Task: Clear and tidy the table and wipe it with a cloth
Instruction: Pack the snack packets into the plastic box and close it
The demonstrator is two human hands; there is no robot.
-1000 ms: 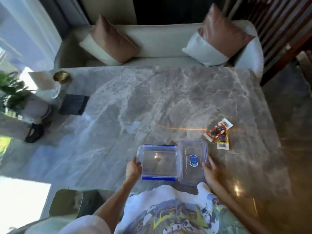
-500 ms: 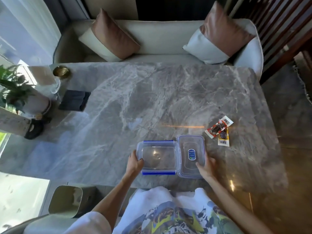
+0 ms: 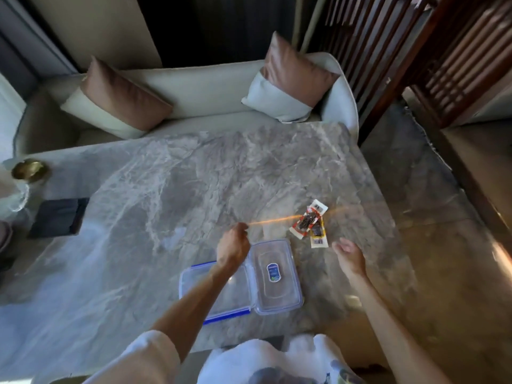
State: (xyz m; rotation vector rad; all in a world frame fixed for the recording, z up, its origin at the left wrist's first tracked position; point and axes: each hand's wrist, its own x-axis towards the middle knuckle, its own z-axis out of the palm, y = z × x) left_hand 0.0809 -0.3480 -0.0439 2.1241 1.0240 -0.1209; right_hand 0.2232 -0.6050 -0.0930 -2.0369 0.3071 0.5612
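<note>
Head view is showing a marble table [image 3: 194, 189] filling mid-frame. At lower centre a clear container is lying open, its blue-edged half [image 3: 235, 297] touching its labelled half [image 3: 277, 275]. Snack packets [image 3: 311, 225] are lying right of centre. The left hand [image 3: 232, 246] is hovering over the container with curled fingers; I cannot tell whether it is holding anything. The right hand [image 3: 349, 257] is hovering near the packets, fingers loosely spread.

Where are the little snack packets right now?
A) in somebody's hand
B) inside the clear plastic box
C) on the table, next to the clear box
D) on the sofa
C: the snack packets lie flat on the marble table, just outside the clear plastic box, which has nothing in it.
</note>
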